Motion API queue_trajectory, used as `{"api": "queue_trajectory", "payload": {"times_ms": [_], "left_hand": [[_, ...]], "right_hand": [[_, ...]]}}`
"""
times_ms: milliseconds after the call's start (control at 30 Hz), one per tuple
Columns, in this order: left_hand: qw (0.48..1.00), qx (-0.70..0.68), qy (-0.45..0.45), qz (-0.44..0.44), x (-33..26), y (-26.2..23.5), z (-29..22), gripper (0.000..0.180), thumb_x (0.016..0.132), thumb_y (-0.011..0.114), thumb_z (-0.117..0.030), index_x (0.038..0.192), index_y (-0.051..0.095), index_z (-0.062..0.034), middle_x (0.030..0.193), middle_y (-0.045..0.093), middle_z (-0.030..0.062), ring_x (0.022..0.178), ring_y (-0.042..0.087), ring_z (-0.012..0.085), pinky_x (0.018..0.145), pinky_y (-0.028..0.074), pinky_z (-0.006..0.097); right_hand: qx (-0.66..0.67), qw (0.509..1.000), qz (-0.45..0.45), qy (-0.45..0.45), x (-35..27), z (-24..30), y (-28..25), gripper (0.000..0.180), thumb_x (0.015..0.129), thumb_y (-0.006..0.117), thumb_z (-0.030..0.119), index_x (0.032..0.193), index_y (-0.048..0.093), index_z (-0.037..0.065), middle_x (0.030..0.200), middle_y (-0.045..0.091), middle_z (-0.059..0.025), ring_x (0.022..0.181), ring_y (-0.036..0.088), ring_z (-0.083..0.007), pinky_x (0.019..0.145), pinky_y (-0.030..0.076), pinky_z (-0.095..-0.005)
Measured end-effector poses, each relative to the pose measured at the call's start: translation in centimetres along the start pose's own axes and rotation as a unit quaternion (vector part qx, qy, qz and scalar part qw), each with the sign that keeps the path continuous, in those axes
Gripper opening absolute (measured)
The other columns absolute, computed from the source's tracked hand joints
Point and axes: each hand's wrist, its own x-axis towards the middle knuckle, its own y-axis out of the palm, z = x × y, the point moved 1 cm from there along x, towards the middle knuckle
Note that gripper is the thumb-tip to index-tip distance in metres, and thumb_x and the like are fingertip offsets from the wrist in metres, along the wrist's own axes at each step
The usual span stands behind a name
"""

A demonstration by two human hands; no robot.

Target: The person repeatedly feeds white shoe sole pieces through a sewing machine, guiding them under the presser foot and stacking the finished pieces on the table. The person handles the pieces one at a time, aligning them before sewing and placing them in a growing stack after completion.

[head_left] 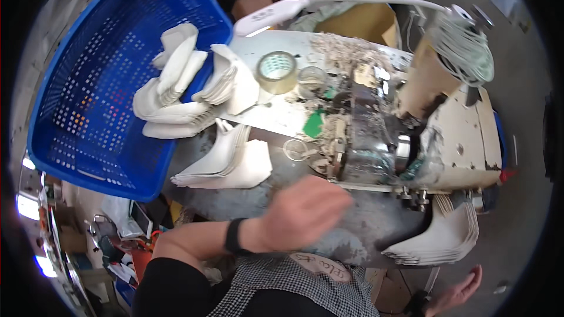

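Observation:
My left hand [305,214] is over the front of the metal worktable [358,214], blurred by motion, its fingers too smeared to tell whether they hold anything. My right hand [461,293] is low at the right, off the table edge, with its fingers stretched out and nothing seen in it. Closest to it, a stack of white curved flat pieces [437,238] lies at the table's front right. Left of my left hand lies another stack of white curved pieces [229,161]. Beyond the left hand stands a bench machine [464,147] with a beige housing and a dark, worn working part.
A blue perforated basket [100,164] stands at the left, with several white stacks [176,91] at its right edge. Near the middle are a tape roll [277,72], fibrous scraps [349,47] and a green scrap [314,123]. A white lamp [273,16] arches above; pale thread [464,53] tops the machine.

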Motion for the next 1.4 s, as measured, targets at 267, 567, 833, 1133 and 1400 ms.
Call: {"api": "queue_trajectory", "payload": {"times_ms": [267,567,833,1133,1400], "left_hand": [[0.932,0.33,-0.125,-0.085,-10.5,-8.8,5.5,0.037,0.067,0.066,0.001,0.105,0.066,-0.0029,0.098,0.061,0.0074,0.086,0.058,0.0251,0.076,0.048,0.036],[0.929,0.365,-0.001,-0.065,-13.9,-9.7,5.1,0.035,0.066,0.065,-0.007,0.101,0.069,-0.0057,0.094,0.062,0.0033,0.083,0.06,0.0198,0.071,0.05,0.031],[0.955,0.2,-0.109,-0.19,-12.8,-9.6,5.1,0.012,0.082,0.061,-0.005,0.093,0.062,-0.0006,0.097,0.066,0.0081,0.082,0.066,0.0206,0.069,0.055,0.028],[0.956,-0.129,-0.217,-0.148,-10.7,-8.9,3.9,0.025,0.098,0.048,-0.027,0.102,0.045,-0.0023,0.075,0.058,0.0175,0.065,0.061,0.0381,0.06,0.046,0.043],[0.877,-0.421,-0.232,0.011,-7.3,-9.7,5.7,0.063,0.093,0.056,-0.041,0.137,0.04,0.0004,0.124,0.055,0.013,0.111,0.053,0.0188,0.091,0.044,0.032]], "right_hand": [[0.315,0.726,0.611,0.016,-6.6,20.7,7.0,0.01,0.087,0.05,-0.004,0.091,0.06,-0.003,0.085,0.06,-0.0097,0.071,0.059,-0.0142,0.065,0.047,-0.0248],[0.264,0.382,0.802,0.376,-20.8,26.1,19.3,0.044,0.088,0.061,0.002,0.125,0.041,-0.012,0.103,0.061,-0.0191,0.09,0.066,-0.0259,0.081,0.055,-0.0319],[0.252,0.387,0.791,0.402,-21.7,25.4,18.6,0.027,0.093,0.056,0.008,0.115,0.049,-0.005,0.105,0.061,-0.0166,0.095,0.064,-0.0293,0.084,0.054,-0.0389],[0.387,0.603,0.683,0.144,-16.0,26.2,12.9,0.025,0.084,0.065,0.003,0.108,0.061,-0.002,0.098,0.066,-0.007,0.086,0.061,-0.0132,0.08,0.046,-0.0261],[0.39,0.689,0.601,0.11,-6.3,21.0,10.2,0.032,0.071,0.068,0.003,0.101,0.057,0.0,0.095,0.063,-0.0082,0.084,0.059,-0.0158,0.077,0.047,-0.0287]]}}
